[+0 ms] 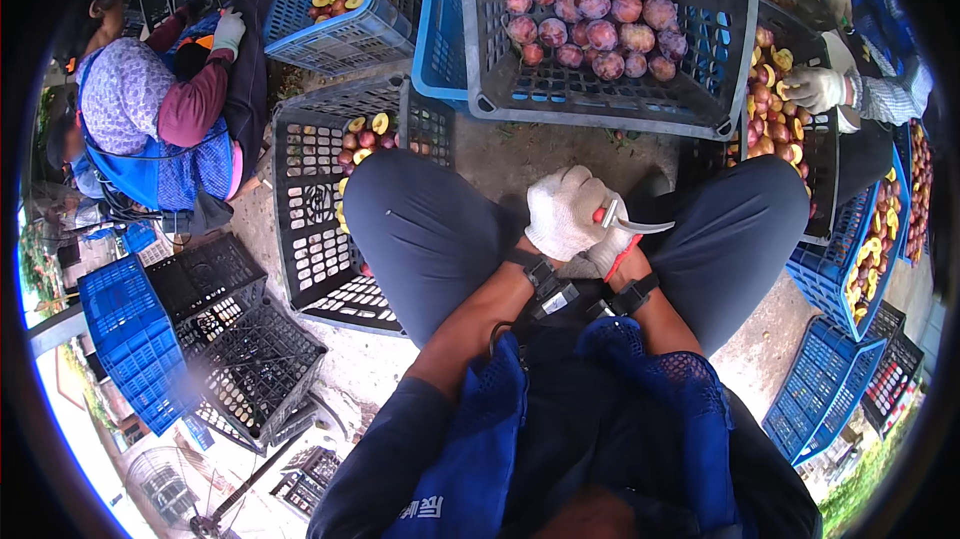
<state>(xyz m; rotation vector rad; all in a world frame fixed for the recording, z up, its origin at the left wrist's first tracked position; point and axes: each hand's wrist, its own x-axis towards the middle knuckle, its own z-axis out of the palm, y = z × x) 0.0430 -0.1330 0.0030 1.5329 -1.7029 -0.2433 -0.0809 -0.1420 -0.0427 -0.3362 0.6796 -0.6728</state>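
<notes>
A: Hands first?
B: Both in pale gloves, together between the knees. Left hand (567,207) bunched over the right hand (606,251), which is mostly covered. Cannot tell how tightly either is closed, or which has the handle of the knife (648,228).

A: Surroundings?
B: Ahead, a black crate (600,119) of whole plums (600,4), beside a blue crate (438,49). Left, another black crate (300,199) with cut plums (362,137); the left knee (420,209) hides part of it. Right, more halved fruit (772,119), with a co-worker's gloved hand (815,90) over it. Far left, a person in a patterned hood (128,94).

A: Surface and room?
B: Grey floor (590,159), brightly lit behind the left knee. Stacked blue crates (130,339) at left, a fan (165,487) at lower left, greenery (875,489) at lower right.

A: Knife relative to hands?
B: At the gloves. Curved blade projects to the right from beside the left glove, above the right wrist's red band (624,256); well apart from the whole plums. A small red patch shows at its base, too small to identify.
</notes>
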